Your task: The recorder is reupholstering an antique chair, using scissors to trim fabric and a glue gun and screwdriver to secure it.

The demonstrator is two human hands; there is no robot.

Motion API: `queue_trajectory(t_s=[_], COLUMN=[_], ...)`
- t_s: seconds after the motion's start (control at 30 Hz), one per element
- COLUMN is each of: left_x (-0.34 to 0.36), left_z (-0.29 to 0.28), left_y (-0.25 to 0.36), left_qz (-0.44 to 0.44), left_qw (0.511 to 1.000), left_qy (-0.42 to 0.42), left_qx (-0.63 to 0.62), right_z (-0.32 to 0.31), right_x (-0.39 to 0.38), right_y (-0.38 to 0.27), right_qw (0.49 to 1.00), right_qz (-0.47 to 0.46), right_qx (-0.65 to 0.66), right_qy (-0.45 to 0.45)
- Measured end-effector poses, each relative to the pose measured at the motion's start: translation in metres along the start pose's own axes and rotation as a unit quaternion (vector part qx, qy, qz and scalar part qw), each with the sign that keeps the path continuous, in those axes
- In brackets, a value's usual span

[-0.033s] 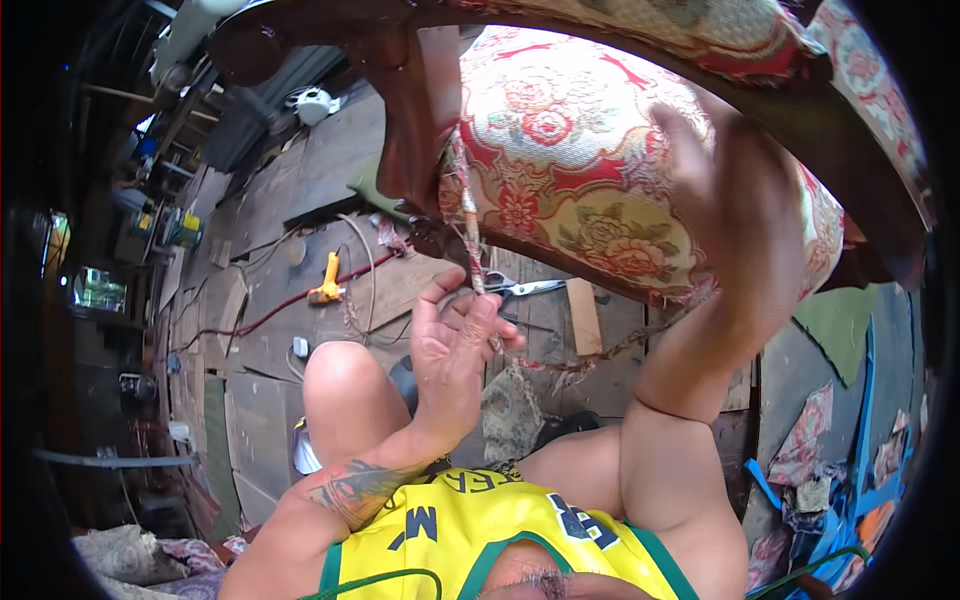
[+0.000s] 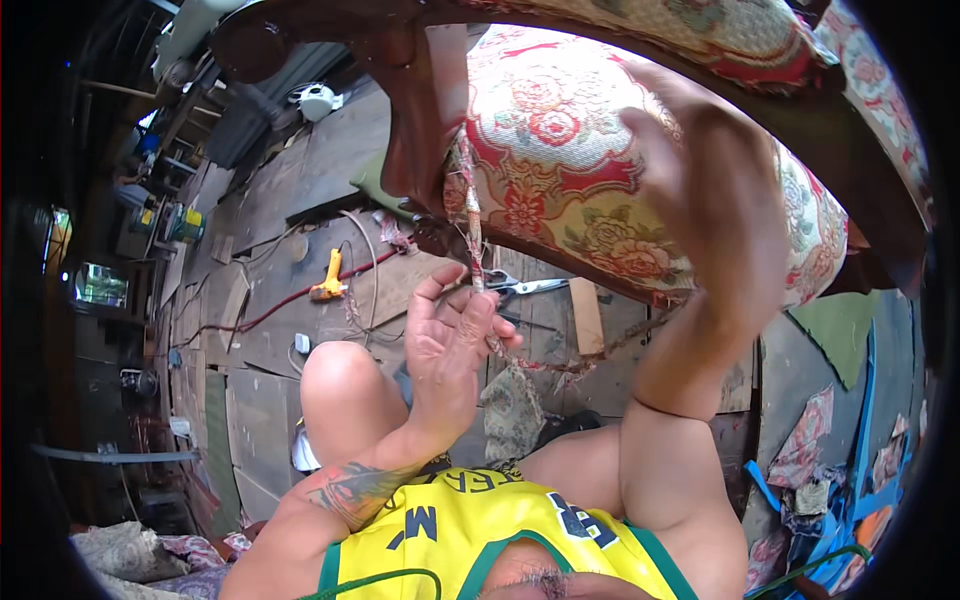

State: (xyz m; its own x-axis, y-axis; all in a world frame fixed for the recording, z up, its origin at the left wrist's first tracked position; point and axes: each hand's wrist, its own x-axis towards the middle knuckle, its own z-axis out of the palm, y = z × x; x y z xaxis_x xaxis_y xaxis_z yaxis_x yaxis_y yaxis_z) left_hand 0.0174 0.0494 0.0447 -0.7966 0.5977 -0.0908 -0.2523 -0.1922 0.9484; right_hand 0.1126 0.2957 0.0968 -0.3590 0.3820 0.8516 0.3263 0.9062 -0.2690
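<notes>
My left hand (image 2: 450, 335) pinches a fabric-covered piping cord (image 2: 474, 225) between thumb and fingers. From there the cord runs up to the carved wooden leg of an upholstered chair, and its frayed slack trails right toward the seat's lower edge. Over the floral seat upholstery (image 2: 610, 235) is my right hand (image 2: 680, 140), smeared by motion; its thumb and fingers look apart, and nothing shows in them. Whether it touches the fabric I cannot tell. Dark wooden chair frame (image 2: 415, 120) stands to the left of the seat, and a padded rail curves across the top.
Scissors (image 2: 530, 286) and a wood strip (image 2: 586, 315) lie on the plank floor beneath the seat. Left of them is a yellow air tool (image 2: 329, 277) with a red hose (image 2: 255, 325). Fabric scraps (image 2: 803, 440) and blue strips (image 2: 868, 425) lie at the right.
My right hand has shifted slightly left and up over the seat upholstery. My left hand keeps its pinch on the piping cord.
</notes>
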Motion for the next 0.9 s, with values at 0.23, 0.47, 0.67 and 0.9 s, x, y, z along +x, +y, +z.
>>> queue_trajectory(t_s=[0.23,0.47,0.67,0.9], left_x=[0.013,0.021,0.028,0.047], left_z=[0.003,-0.007,-0.025,-0.046], left_y=[0.018,0.012,0.021,0.027], left_qz=[0.004,-0.064,-0.202,-0.450], left_qw=[0.996,0.975,0.933,0.698], left_qy=[-0.085,-0.165,-0.183,-0.295], left_qx=[-0.027,-0.134,-0.236,-0.473], right_z=[0.040,0.031,0.003,0.041], right_x=[0.021,0.025,0.014,-0.022], right_y=[-0.052,-0.061,-0.083,-0.110], right_qw=[0.978,0.968,0.872,0.611], right_qz=[-0.052,-0.045,0.193,0.392], right_qx=[0.164,0.208,0.185,0.564], right_qy=[-0.121,-0.130,-0.409,-0.394])
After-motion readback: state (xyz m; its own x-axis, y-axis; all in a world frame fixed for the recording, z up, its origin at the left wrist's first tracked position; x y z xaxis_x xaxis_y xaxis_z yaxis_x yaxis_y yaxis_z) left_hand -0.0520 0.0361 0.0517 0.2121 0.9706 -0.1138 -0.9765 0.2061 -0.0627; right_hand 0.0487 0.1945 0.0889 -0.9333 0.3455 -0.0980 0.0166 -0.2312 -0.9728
